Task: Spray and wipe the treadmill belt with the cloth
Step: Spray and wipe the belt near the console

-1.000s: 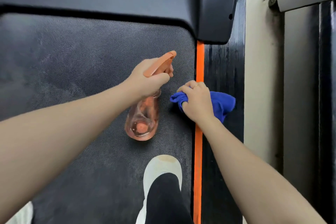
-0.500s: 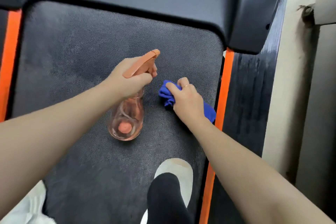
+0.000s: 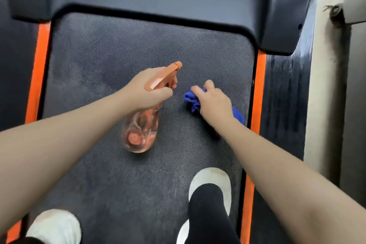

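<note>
Wiping the dark textured treadmill belt (image 3: 111, 61)
A bunched blue cloth (image 3: 193, 100) is gripped by the right hand (image 3: 214, 105); a clear orange-topped spray bottle (image 3: 141, 130) is clasped by the left hand (image 3: 147, 93).

Bare forearms, ringed right hand (image 3: 214, 103), black trousers (image 3: 210, 216), white shoes (image 3: 210, 176).

Hands hold spray bottle (image 3: 141, 130) and cloth (image 3: 193, 101) over belt (image 3: 118, 55).
</note>
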A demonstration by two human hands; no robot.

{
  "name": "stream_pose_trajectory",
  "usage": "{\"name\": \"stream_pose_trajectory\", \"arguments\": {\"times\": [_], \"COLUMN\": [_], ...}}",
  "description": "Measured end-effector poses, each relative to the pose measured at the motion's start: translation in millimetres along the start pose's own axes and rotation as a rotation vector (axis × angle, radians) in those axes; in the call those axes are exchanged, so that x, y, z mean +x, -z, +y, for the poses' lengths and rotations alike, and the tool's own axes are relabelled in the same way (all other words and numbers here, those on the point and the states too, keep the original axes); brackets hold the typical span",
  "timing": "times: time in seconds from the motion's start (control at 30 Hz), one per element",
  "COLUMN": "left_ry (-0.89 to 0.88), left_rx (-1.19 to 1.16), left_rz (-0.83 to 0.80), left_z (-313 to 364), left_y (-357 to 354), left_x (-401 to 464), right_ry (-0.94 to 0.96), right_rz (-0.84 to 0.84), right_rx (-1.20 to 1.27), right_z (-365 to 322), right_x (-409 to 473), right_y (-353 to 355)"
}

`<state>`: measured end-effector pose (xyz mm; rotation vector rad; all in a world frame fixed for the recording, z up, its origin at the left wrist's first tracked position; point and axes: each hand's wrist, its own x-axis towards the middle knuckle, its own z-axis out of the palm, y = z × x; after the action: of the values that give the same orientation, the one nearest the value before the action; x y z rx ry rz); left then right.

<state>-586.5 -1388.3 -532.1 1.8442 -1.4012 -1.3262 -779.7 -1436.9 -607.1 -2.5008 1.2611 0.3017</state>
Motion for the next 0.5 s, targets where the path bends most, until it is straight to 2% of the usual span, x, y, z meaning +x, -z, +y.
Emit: {"name": "stream_pose_trajectory", "arguments": {"times": [0.07,0.1,0.13,0.2,0.3,0.4,0.47,0.5], "left_ry": [-0.015,-0.009,0.003,0.024,0.015,0.0,0.017,0.029], "left_rx": [0.044,0.043,0.053,0.115,0.178,0.186,0.154,0.138], "left_rz": [-0.012,-0.01,0.003,0.027,-0.016,-0.051,-0.038,-0.019], "left_z": [-11,-16,-24,-39,-57,-70,-77,-81], "left_y": [14,19,25,37,53,63,69,73], "left_x": [-14,-22,-31,-47,-64,-75,-79,-81], "right_ry": [-0.326,-0.434,-0.453,-0.308,0.057,0.296,0.245,0.115], "right_rz": [0.109,0.133,0.139,0.077,-0.049,-0.101,-0.032,0.029], "right_rx": [0.069,0.131,0.159,0.17,0.156,0.09,0.049,0.065], "right_z": [5,0,-11,-45,-101,-110,-90,-79], "right_x": [21,26,29,28,15,19,29,36], "right_y": [7,6,4,-3,-20,-17,-10,-7]}}
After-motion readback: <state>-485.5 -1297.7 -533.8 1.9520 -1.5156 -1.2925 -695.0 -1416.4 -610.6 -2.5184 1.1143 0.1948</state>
